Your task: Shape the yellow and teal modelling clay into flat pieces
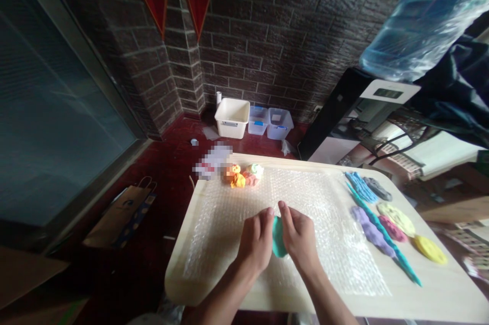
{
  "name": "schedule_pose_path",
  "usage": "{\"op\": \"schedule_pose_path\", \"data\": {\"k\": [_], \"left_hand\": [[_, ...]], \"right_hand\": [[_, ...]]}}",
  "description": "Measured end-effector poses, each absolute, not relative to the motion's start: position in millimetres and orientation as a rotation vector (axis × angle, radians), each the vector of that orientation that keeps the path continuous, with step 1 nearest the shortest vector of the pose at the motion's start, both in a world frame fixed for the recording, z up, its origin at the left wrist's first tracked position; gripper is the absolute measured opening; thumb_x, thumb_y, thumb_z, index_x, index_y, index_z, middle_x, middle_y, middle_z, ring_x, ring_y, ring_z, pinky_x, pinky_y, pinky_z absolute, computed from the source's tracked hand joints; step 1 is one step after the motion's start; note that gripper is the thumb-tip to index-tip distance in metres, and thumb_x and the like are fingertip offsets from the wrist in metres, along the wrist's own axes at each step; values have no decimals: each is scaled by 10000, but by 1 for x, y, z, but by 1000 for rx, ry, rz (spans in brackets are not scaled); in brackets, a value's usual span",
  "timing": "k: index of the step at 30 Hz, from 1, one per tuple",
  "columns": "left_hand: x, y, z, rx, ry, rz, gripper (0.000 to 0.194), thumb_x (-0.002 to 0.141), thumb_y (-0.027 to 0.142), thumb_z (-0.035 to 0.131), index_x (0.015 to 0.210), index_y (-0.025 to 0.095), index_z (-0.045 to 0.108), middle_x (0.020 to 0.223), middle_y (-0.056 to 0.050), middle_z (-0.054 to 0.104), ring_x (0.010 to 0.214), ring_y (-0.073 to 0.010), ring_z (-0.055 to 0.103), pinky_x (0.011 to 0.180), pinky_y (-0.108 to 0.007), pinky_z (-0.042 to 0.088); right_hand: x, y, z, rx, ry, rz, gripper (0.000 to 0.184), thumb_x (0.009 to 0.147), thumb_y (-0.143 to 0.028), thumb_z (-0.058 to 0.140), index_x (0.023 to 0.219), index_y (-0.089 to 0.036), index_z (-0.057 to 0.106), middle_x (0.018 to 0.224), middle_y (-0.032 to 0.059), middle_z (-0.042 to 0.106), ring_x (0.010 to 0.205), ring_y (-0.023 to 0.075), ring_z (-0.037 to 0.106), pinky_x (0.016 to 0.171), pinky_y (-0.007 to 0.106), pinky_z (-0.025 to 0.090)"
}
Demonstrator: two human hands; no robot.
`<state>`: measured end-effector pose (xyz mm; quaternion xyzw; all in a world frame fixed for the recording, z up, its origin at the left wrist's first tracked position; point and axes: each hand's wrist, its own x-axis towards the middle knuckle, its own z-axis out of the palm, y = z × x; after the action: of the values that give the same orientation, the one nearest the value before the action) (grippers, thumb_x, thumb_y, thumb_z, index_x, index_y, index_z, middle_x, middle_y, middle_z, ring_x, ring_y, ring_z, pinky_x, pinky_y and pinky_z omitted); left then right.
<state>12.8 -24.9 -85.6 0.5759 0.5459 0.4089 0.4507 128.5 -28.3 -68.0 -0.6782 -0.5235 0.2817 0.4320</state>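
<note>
A flattened piece of green modelling clay [279, 240] is gripped between my two hands, above a sheet of bubble wrap [305, 192] on the table. My left hand [257, 238] pinches its left edge, thumb on top. On the other edge, my right hand [300, 233] holds it with the thumb raised and fingers curled. To the right lie pieces of clay: a long teal roll [385, 231], a purple strip [372, 232], a blue piece [361, 186], a grey one [377, 189], a pale yellow one [397, 218], a pink one [393, 228] and a yellow disc [430, 249].
Orange clay lumps [237, 180] and a pale lump [255, 169] sit at the far left of the wooden table [451, 289]. Beyond it stand a white bin [232, 126], clear boxes [280, 125] and a water dispenser [344, 111]. A paper bag [120, 213] is on the floor.
</note>
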Motion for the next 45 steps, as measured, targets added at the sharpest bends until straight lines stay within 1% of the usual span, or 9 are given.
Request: {"op": "schedule_pose_path", "data": {"k": [3,8,10,19,24,28,32,38,45], "left_hand": [[13,-23,-85,1498,1357,1042,499,1063,488,370,686,221,560,631,-76,659,612,-198,633,610,-317,367],[6,-22,-79,1641,1254,1018,474,1073,393,350,677,213,537,645,-92,694,586,-180,639,592,-317,321],[4,-22,-80,1648,1221,990,451,1053,379,385,646,217,489,620,-82,674,568,-174,620,572,-315,298],[9,-22,-84,1187,1186,948,628,1057,682,226,649,243,414,573,13,482,543,-156,509,516,-280,344],[17,-30,-86,1414,1223,917,370,1084,501,373,890,236,543,753,-27,642,685,-196,657,556,-271,406],[16,-31,-87,1657,1324,935,273,1074,330,393,876,235,555,724,-44,670,689,-213,676,618,-302,375],[12,-30,-84,1655,1256,957,356,1100,387,375,849,236,578,701,-38,677,663,-199,670,623,-305,360],[14,-26,-88,1544,1233,1021,451,1103,450,380,778,217,588,709,-49,696,651,-178,640,635,-299,368],[8,-26,-84,1462,1203,1024,538,1104,505,337,759,209,628,708,-52,697,678,-185,656,634,-294,425]], "right_hand": [[128,-28,-67,-1706,-1336,714,668,1003,-746,436,576,-233,398,512,-47,338,487,110,300,487,282,218],[129,-33,-52,-1599,-1596,561,594,1084,-604,392,653,-212,508,622,12,544,590,155,505,586,277,347],[129,-36,-47,-1575,-1699,583,562,1103,-562,376,684,-212,513,635,11,570,588,151,514,599,277,346],[132,-31,-63,-1681,-1414,663,627,1023,-683,494,603,-220,434,520,-47,385,503,113,347,499,272,233],[134,-28,-67,-1666,-1276,708,598,1033,-676,476,639,-227,448,541,-42,419,520,125,365,492,263,265],[137,-26,-65,-1696,-1414,711,635,1013,-711,485,614,-218,463,549,-24,462,550,132,393,526,271,291],[139,-27,-66,-1713,-1385,868,711,971,-814,426,573,-225,425,532,-21,418,527,125,348,492,277,266],[134,-28,-71,-1704,-1352,803,721,969,-830,392,588,-220,440,513,-27,386,499,115,324,469,274,234],[139,-28,-59,-1641,-1453,858,625,999,-735,487,655,-213,490,594,-17,478,576,136,424,510,254,337]]}}
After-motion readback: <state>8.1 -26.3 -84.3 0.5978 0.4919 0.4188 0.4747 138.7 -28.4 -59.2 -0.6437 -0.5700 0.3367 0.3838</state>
